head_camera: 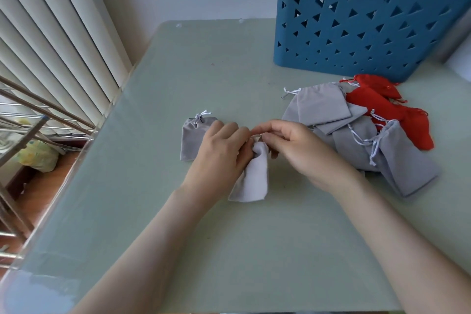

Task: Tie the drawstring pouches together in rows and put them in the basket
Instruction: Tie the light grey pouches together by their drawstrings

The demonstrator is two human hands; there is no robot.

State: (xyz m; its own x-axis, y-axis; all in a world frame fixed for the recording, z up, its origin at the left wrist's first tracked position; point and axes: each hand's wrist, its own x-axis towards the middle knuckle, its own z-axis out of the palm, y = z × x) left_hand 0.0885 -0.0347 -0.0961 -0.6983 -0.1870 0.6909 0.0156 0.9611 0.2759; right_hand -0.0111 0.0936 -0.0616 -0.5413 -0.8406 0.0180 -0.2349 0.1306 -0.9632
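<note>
I looked down on the big green table (229, 71). The blue basket (356, 33) stood in the upper right of the frame, and I could not see inside it. In front of it, at the right, lay a loose pile of grey pouches (318, 107) with red pouches (382, 109) behind them. None looked tied to each other, so I guessed the job was only at its start.

Left of centre one grey pouch (190, 140) lay flat. Its mouth faced the top of the frame, and its white cord (201, 116) stuck out there. The left hand (219, 158) covered its right edge.

In the middle was the pale pouch (254, 176). Its long side ran up and down the frame, with the mouth up at centre. Both hands met at that mouth. The left fingers were curled round the bunched neck. The right hand (298, 145) pinched the top with thumb and finger. I think it had the cord, but that cord was hidden.

The next move, I judged, turned on this. The flat grey pouch lay just left of the pale one, side by side, both mouths the same way. The left hand was nearer to it. Its cord sat up and left of my grip, so the pale pouch's cord would have to go that way.
</note>
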